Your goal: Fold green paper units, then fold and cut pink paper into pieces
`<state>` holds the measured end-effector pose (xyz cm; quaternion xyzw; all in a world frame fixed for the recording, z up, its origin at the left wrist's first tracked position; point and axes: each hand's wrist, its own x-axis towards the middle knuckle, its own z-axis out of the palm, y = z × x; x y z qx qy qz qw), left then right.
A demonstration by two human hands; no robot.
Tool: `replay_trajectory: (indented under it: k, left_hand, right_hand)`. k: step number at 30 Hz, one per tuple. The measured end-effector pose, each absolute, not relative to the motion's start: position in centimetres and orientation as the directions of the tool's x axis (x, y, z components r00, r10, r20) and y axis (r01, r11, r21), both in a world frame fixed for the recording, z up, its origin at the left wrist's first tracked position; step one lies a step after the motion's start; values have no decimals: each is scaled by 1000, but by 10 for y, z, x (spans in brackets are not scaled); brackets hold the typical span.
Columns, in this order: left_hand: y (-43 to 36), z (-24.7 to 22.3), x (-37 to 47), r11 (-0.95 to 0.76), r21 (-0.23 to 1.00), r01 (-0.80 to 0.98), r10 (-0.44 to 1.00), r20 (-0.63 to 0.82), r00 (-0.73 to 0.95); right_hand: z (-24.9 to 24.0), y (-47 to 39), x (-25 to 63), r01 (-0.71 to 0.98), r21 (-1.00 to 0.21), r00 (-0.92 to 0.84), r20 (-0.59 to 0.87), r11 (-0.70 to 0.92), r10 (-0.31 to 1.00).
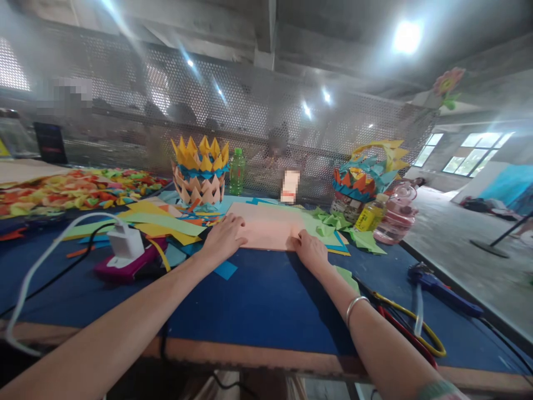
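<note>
A peach-coloured sheet of paper (266, 225) lies on the blue tabletop in front of me, over several green, blue and yellow sheets. My left hand (225, 234) is at its left edge, fingers curled in over the paper and thumb near the front corner. At the front right corner, my right hand (311, 253) has its thumb and fingers closed on the paper. A silver bangle (353, 308) circles my right wrist. Beyond the sheet, to the left, stands a folded-paper basket (200, 175) in yellow, blue and peach.
Another paper basket (356, 180) with a handle stands back right, near a yellow bottle (372, 213) and a pink jug (397, 214). A glue gun (445, 291) and scissors (410, 316) lie right. Left are a power strip (129, 264) with charger and piled folded paper pieces (79, 191).
</note>
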<state>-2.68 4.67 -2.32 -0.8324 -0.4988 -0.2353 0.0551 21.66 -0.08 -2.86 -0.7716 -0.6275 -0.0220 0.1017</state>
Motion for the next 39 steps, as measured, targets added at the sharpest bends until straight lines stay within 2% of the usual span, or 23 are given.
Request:
replay_trajectory:
  k: [4, 7, 19, 26, 39]
  left_hand:
    - [49, -29, -24, -734, 238, 636, 672, 386, 632]
    - [45, -30, -21, -779, 217, 589, 627, 304, 717]
    - [16, -28, -11, -773, 168, 612, 635, 193, 748]
    - [14, -29, -12, -729, 163, 665, 681, 74, 728]
    - [9, -24, -7, -699, 132, 702, 710, 17, 704]
  right_hand:
    - [-28, 0, 216, 973, -133, 212, 170, -191, 962]
    - [-29, 1, 217, 972, -140, 212, 171, -189, 962]
    - [-31, 3, 218, 968, -173, 215, 189, -183, 958]
    - [-32, 3, 217, 968, -181, 213, 212, -176, 954]
    - [-25, 0, 216, 957, -192, 253, 183, -218, 950]
